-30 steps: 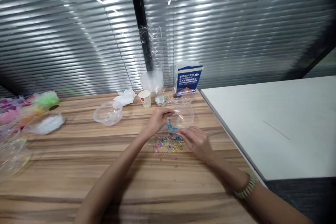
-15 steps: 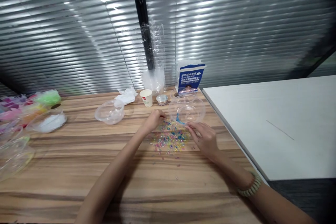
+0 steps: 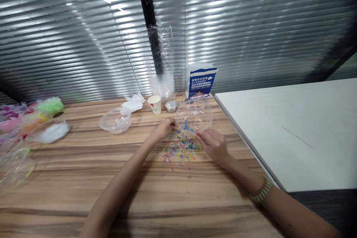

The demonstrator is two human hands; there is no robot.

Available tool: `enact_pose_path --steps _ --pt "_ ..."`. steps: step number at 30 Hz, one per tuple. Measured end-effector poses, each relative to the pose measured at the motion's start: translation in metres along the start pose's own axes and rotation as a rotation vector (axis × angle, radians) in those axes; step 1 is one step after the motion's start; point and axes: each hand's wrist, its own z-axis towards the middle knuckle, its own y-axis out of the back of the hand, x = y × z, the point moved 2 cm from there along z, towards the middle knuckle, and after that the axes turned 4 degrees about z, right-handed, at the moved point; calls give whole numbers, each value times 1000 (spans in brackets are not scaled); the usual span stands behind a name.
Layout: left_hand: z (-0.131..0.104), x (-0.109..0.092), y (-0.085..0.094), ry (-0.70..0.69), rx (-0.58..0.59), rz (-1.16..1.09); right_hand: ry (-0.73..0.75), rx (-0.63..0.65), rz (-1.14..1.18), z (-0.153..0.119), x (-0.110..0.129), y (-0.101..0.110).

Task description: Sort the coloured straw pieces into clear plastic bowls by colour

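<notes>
A clear plastic bowl [image 3: 206,108] has a cluster of blue tube-like pieces [image 3: 187,127] at its near left side. My right hand [image 3: 214,144] is closed, thumb and fingers pinching the bowl's near rim. By the bowl's left edge, my left hand [image 3: 166,127] has its fingers bent and pressed together. Whatever lies between those fingertips is hidden. Between and below both hands, many small coloured tube pieces [image 3: 180,151] are spread in a loose pile, pink, yellow, blue and green, with a few strays nearer me.
A paper cup [image 3: 155,105], a round metal tin [image 3: 171,106] and a blue printed bag [image 3: 202,83] stand behind the bowl. Another clear bowl [image 3: 115,121] and white tissue [image 3: 134,102] sit left. Bagged coloured material [image 3: 50,105] lies far left. A white table [image 3: 292,126] adjoins right.
The clear bowl and my right hand have shifted slightly left together, bringing the bowl's edge closer to my left hand. The left hand has hardly moved.
</notes>
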Motion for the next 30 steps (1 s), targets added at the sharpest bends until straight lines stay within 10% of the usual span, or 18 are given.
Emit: enact_pose_path --steps 30 --pt "0 -3 6 -3 73 -23 -10 -23 -22 0 -1 2"
